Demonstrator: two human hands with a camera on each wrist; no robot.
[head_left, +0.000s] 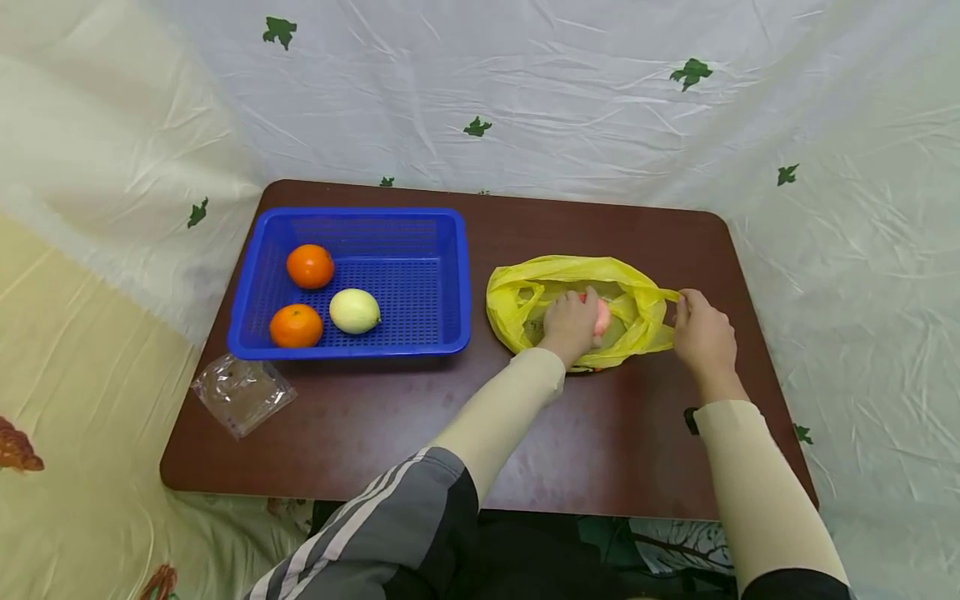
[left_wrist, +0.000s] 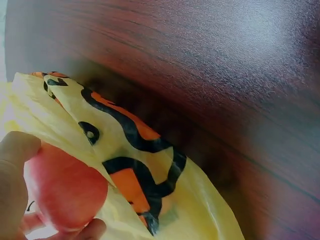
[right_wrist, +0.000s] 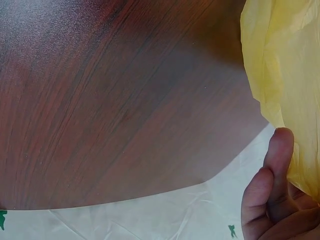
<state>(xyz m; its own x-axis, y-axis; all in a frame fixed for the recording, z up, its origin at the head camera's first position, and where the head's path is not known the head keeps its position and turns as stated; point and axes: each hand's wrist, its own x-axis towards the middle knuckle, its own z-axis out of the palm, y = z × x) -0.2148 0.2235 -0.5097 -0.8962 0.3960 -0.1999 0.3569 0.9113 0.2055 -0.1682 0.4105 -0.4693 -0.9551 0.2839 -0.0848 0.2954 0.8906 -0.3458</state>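
A yellow plastic bag lies with its mouth spread on the right half of the table. Over that mouth, my left hand grips a pinkish-red apple. Thumb and fingers wrap the apple in the left wrist view, where black and orange print marks the bag. My right hand pinches the bag's right edge, and the right wrist view shows its fingers against the yellow plastic. The bag's inside is partly hidden by my left hand.
On the left of the brown table stands a blue basket. It holds two oranges and a pale yellow lemon-like fruit. A clear plastic packet lies by its front left corner. Pale sheeting hangs around the table.
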